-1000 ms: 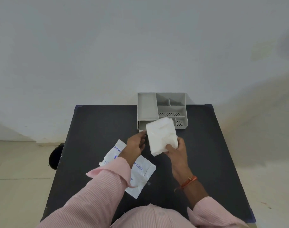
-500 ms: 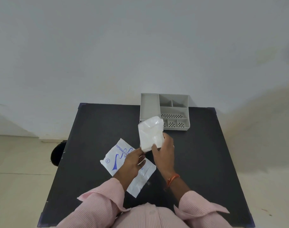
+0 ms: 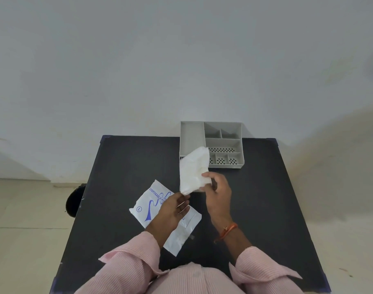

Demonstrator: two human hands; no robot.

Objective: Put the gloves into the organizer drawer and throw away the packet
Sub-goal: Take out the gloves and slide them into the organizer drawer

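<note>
Right hand (image 3: 218, 194) pinches gloves (image 3: 194, 170) aloft just before the organizer (image 3: 223, 143), left hand (image 3: 172, 209) curled at their corner, grip unclear; a slack pinch could let them unfold or drop short.

gloves (image 3: 194, 170) white | packet (image 3: 147, 206) white – blue print | organizer (image 3: 192, 134) grey | table (image 3: 122, 166) black | sleeve (image 3: 130, 264) pink – fine stripes

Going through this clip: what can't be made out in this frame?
Head view only.
The organizer: front-left part hidden behind the gloves.
The packet: print partly covered by the left hand.
Whether the left hand grips the gloves' corner: unclear; the right hand grips them.
On the floor, a dark thing: cut off by the table edge.
</note>
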